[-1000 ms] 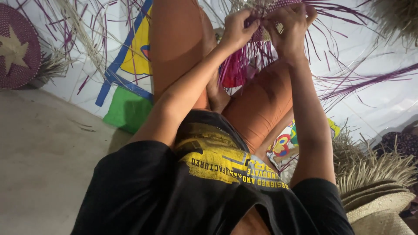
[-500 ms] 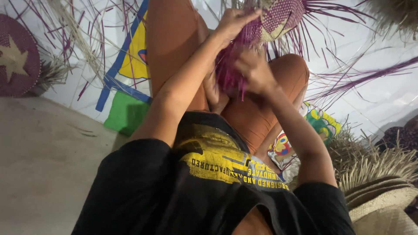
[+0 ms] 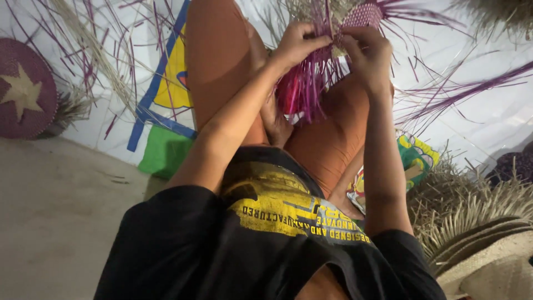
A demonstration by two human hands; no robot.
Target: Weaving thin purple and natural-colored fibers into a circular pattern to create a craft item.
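Observation:
I sit on the floor with my knees up, in orange trousers and a black shirt. Above my lap I hold a partly woven purple straw piece (image 3: 360,16) with long loose strands hanging down. My left hand (image 3: 300,43) pinches a bunch of purple strands (image 3: 305,91) at its left edge. My right hand (image 3: 367,55) grips the woven edge from the right. Both hands are closed on the weaving, close together.
A round purple woven mat with a pale star (image 3: 23,95) lies at the far left. A colourful printed sheet (image 3: 169,83) covers the floor under my legs. Pale straw hats (image 3: 488,255) and straw bundles lie at the lower right. Loose purple strands (image 3: 461,91) spread out to the right.
My right hand dropped to the hanging strands half a second ago and has come back up to the woven edge. The weaving stays above my knees.

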